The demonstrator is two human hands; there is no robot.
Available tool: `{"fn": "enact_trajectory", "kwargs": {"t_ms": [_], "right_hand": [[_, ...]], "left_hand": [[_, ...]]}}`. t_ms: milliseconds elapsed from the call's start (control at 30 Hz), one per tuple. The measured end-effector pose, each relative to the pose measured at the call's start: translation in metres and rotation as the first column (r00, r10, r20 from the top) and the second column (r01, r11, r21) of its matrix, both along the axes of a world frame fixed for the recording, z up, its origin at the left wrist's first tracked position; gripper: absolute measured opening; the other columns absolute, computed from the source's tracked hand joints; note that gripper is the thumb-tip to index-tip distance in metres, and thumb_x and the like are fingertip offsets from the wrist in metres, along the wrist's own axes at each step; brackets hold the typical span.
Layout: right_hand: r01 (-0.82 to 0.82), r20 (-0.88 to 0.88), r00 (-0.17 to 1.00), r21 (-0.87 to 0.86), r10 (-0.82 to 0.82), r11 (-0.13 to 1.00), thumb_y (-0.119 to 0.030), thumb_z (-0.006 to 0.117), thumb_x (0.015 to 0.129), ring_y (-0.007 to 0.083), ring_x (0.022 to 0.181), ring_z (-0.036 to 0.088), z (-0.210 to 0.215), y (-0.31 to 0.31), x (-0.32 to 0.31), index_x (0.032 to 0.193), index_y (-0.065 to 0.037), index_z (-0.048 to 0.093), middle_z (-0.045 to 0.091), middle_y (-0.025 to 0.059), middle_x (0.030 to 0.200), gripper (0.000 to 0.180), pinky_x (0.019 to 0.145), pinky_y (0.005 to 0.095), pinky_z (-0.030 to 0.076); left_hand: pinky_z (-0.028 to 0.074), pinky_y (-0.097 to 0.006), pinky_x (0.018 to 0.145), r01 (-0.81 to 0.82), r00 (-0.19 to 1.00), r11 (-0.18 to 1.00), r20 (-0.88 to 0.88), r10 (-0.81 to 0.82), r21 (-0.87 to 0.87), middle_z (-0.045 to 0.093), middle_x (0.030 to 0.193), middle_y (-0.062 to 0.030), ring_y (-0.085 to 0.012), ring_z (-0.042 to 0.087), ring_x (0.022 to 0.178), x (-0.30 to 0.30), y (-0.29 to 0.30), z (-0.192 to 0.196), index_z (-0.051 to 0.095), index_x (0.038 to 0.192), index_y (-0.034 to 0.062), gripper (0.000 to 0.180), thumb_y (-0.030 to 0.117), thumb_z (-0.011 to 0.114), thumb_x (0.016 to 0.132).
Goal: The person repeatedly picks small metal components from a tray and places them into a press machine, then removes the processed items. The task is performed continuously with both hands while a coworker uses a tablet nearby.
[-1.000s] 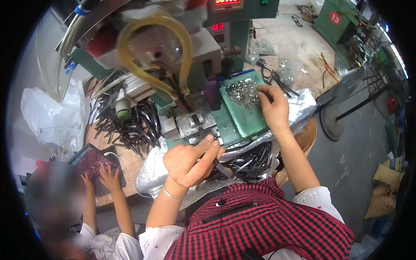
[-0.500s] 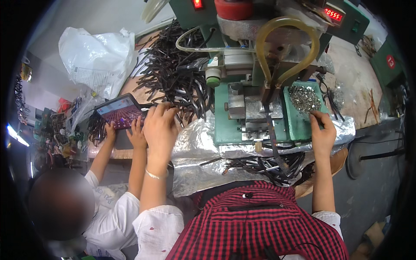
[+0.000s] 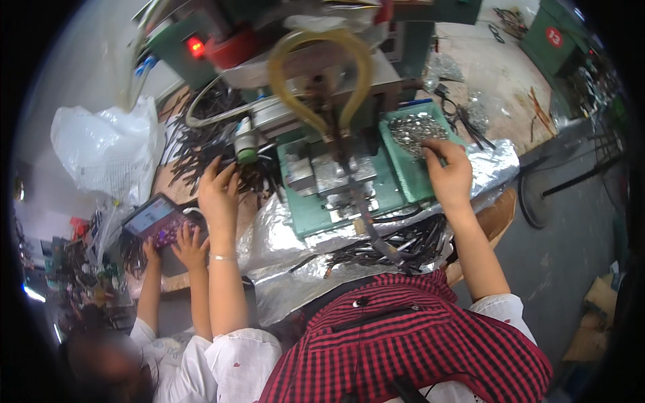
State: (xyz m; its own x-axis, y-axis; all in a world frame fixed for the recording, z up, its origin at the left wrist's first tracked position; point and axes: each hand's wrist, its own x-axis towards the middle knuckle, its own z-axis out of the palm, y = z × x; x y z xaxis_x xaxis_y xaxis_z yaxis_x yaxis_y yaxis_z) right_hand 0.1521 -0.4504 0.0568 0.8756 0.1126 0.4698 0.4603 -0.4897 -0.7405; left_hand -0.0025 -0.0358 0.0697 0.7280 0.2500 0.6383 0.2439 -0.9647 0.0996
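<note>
My left hand (image 3: 218, 198) is raised at the near edge of a heap of black cable-like strips (image 3: 195, 138), left of the machine. Its fingers are bent but apart, and nothing shows clearly in them. My right hand (image 3: 450, 174) reaches over a green tray (image 3: 416, 185) to a heap of small shiny metal pieces (image 3: 413, 131). Thumb and forefinger are drawn together at the heap's edge; what is between them is too small to make out. Between my hands, a dark strip (image 3: 366, 218) runs from the press machine (image 3: 342, 171) toward me.
More dark strips (image 3: 383, 252) lie on silver foil (image 3: 272, 235) by my checkered apron. At left, another person's hands (image 3: 191, 248) touch a tablet (image 3: 158, 221). A white plastic bag (image 3: 107, 148) stands behind it. A yellowish hose (image 3: 366, 64) loops above the press.
The view has turned and shifted, so the machine appears tilted and further left. My left hand remains by the strips; my right has moved further onto the metal pieces.
</note>
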Motion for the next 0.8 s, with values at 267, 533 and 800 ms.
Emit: {"fn": "enact_trajectory", "kwargs": {"t_ms": [267, 533, 800], "right_hand": [[-0.047, -0.016, 0.999, 0.130, 0.049, 0.990, -0.003, 0.072, 0.086, 0.0293, 0.090, 0.071, 0.022, -0.011, -0.034, 0.097, -0.002, 0.077, 0.076, 0.0126, 0.096, 0.012, 0.084, 0.0375, 0.054], [-0.337, 0.075, 0.937, 0.466, 0.342, 0.818, 0.001, 0.073, 0.083, 0.0251, 0.089, 0.072, 0.061, 0.092, -0.036, 0.109, 0.000, 0.070, 0.073, 0.0121, 0.098, 0.026, 0.081, 0.0341, 0.055], [-0.307, -0.046, 0.894, 0.661, 0.446, 0.685, 0.004, 0.073, 0.087, 0.0129, 0.095, 0.069, 0.065, 0.099, -0.054, 0.131, 0.003, 0.055, 0.072, 0.0104, 0.104, 0.047, 0.088, 0.0274, 0.052]], "left_hand": [[0.049, -0.028, 0.072, 0.186, 0.849, 0.949, 0.528, -0.025, -0.255, 0.070, 0.090, -0.0070, -0.0146, 0.063, 0.078, 0.007, 0.011, 0.016, 0.073, 0.108, -0.0053, 0.013, 0.001, 0.066, 0.099], [0.048, -0.025, 0.066, 0.121, 0.880, 0.888, 0.462, 0.111, -0.444, 0.067, 0.084, -0.0015, -0.0096, 0.061, 0.073, 0.018, 0.000, 0.037, 0.071, 0.113, -0.0034, 0.023, 0.016, 0.060, 0.107], [0.037, -0.020, 0.052, 0.503, 0.856, -0.108, 0.512, -0.074, -0.857, 0.062, 0.076, -0.0056, -0.0078, 0.052, 0.061, -0.030, -0.118, 0.081, 0.060, 0.116, 0.0012, 0.026, 0.025, 0.050, 0.111]]}}
